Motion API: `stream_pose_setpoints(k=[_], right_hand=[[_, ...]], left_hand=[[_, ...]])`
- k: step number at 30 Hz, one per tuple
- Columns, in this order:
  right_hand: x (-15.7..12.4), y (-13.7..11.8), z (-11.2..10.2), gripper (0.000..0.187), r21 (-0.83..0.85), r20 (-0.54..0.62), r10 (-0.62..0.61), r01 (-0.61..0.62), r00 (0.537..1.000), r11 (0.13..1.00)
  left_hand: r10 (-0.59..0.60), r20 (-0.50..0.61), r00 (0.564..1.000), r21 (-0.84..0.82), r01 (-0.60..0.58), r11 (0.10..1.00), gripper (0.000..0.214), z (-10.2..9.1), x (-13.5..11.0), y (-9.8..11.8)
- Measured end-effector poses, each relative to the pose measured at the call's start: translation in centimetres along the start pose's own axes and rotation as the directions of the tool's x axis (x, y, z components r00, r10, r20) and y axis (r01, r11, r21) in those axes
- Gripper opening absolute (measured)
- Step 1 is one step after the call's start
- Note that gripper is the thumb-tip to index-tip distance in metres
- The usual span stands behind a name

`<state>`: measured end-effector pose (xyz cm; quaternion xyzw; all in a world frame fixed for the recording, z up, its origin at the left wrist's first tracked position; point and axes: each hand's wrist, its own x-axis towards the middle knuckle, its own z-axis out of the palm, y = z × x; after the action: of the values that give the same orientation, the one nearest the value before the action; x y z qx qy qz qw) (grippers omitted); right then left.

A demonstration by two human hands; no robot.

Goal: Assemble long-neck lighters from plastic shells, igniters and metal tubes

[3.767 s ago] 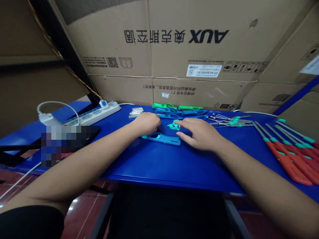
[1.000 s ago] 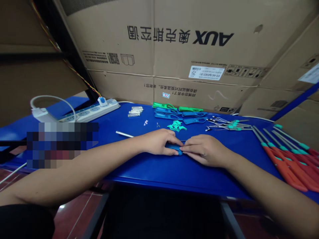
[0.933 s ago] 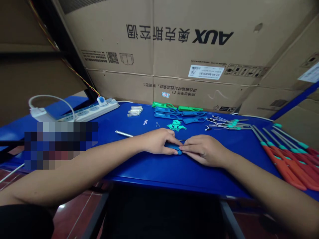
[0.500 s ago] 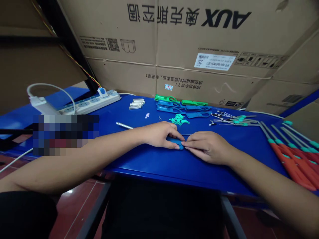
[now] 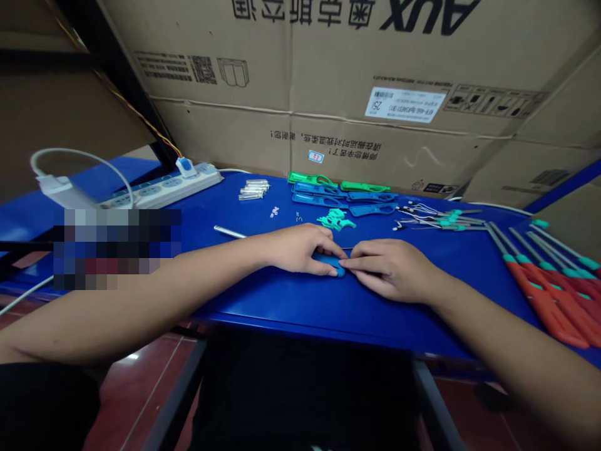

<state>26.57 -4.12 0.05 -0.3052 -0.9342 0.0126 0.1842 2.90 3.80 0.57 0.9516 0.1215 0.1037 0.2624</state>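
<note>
Since the first frame, my left hand (image 5: pixel 298 249) and right hand (image 5: pixel 392 269) have closed together, both grips clenched on the blue plastic handle (image 5: pixel 331 264), which lies on the blue table (image 5: pixel 282 300). A metal rod (image 5: pixel 230 232) lies left; teal plastic pieces (image 5: pixel 335 219) lie just beyond.

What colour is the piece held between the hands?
The piece is blue, best seen in the head view.

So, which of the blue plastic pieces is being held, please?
The blue piece between the left hand and right hand; the others lie further back, untouched.
</note>
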Motion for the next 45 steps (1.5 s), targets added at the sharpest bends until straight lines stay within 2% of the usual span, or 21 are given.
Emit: stream_pose_setpoints(k=[5, 9, 12, 14, 16, 19, 21, 23, 25, 28, 31, 36, 45], right_hand=[[0.1, -0.4, 0.1, 0.031, 0.102, 0.071, 0.106, -0.113, 0.992, 0.988], [0.1, -0.2, -0.7, 0.031, 0.094, 0.108, 0.079, -0.089, 0.991, 0.992], [-0.5, 1.4, -2.1, 0.026, 0.085, 0.03, 0.143, -0.145, 0.989, 0.986], [-1.1, 3.0, -2.9, 0.026, 0.023, -0.053, 0.286, -0.285, 0.957, 0.958], [-1.7, 4.6, -3.4, 0.031, -0.029, 0.008, 0.344, -0.344, 0.939, 0.939], [-2.1, 5.8, -3.4, 0.025, 0.001, 0.141, 0.368, -0.372, 0.919, 0.928], [-1.8, 5.8, -3.7, 0.022, -0.03, 0.167, 0.393, -0.394, 0.904, 0.919], [-1.4, 5.2, -4.7, 0.021, -0.109, 0.142, 0.414, -0.402, 0.899, 0.909], [-0.8, 4.3, -6.4, 0.021, -0.136, 0.117, 0.367, -0.351, 0.923, 0.926], [0.1, 2.6, -9.1, 0.021, -0.079, 0.083, 0.18, -0.174, 0.98, 0.982], [1.3, 0.7, -10.4, 0.021, -0.069, 0.074, 0.102, -0.097, 0.992, 0.993], [2.9, -1.1, -9.8, 0.022, -0.044, 0.119, 0.047, -0.042, 0.992, 0.998], [3.2, -0.9, -9.0, 0.022, -0.038, 0.158, 0.039, -0.033, 0.987, 0.999]], left_hand=[[0.007, -0.013, 1.0, -0.027, -0.007, 1.0, 0.037, 0.1, -0.1, 0.0], [0.014, 0.009, 1.0, -0.035, -0.013, 0.999, 0.036, 0.0, -0.1, 0.0], [-0.004, 0.021, 1.0, -0.024, 0.005, 1.0, 0.038, -0.1, -0.1, 0.1], [-0.009, 0.023, 1.0, -0.013, 0.009, 1.0, 0.039, -0.2, -0.1, 0.2], [-0.012, 0.023, 1.0, -0.006, 0.012, 1.0, 0.039, -0.2, -0.1, 0.3], [-0.015, 0.02, 1.0, -0.001, 0.015, 1.0, 0.039, -0.2, -0.1, 0.3], [-0.011, 0.016, 1.0, -0.004, 0.011, 1.0, 0.039, -0.2, -0.1, 0.2], [-0.007, 0.011, 1.0, -0.009, 0.008, 1.0, 0.039, -0.1, -0.1, 0.2], [-0.003, 0.007, 1.0, -0.014, 0.004, 1.0, 0.039, -0.1, 0.0, 0.1], [0.006, -0.006, 1.0, -0.02, -0.006, 1.0, 0.039, 0.0, 0.0, 0.1], [0.017, -0.015, 1.0, -0.022, -0.018, 1.0, 0.039, 0.1, 0.0, 0.0], [0.039, -0.026, 0.999, -0.01, -0.04, 0.999, 0.039, 0.2, 0.0, -0.3], [0.043, -0.033, 0.999, 0.006, -0.043, 0.999, 0.038, 0.4, 0.0, -0.4]])
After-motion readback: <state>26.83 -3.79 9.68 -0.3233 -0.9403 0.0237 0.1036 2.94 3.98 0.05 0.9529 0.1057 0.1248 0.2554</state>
